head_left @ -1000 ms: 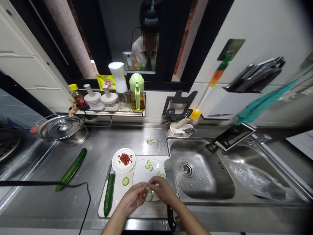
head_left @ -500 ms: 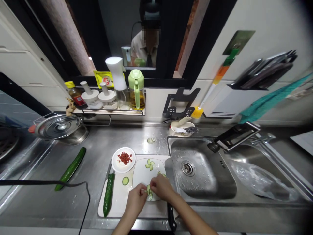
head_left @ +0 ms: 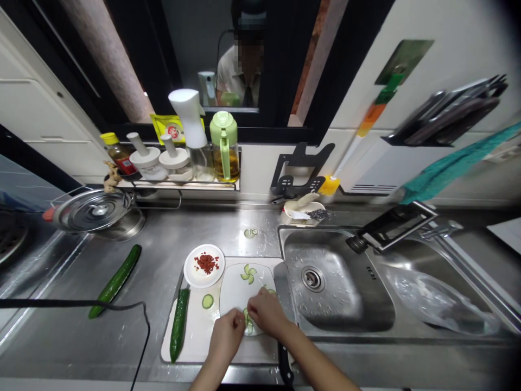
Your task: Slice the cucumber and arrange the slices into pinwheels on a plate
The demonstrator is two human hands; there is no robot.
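Observation:
My left hand (head_left: 227, 336) and my right hand (head_left: 266, 313) meet over the near edge of a white square plate (head_left: 235, 288), their fingers pinched on cucumber slices (head_left: 247, 325) lying there. More cut slices (head_left: 248, 273) sit at the plate's far side. The plate rests on a white cutting board (head_left: 198, 326), with a single round slice (head_left: 208, 301) and a cucumber piece (head_left: 178, 325) beside it. A small round dish of red bits (head_left: 204, 265) stands at the board's far left corner.
A knife handle (head_left: 285, 366) pokes out below my right wrist. A whole cucumber (head_left: 115, 281) and a black cable (head_left: 77, 306) lie on the steel counter at left. The sink (head_left: 334, 282) is to the right, a pot lid (head_left: 94, 210) and condiment rack (head_left: 179, 163) behind.
Both hands have drawn slightly nearer to me and lower on the plate, staying pinched together on the slices. The view has tilted a little.

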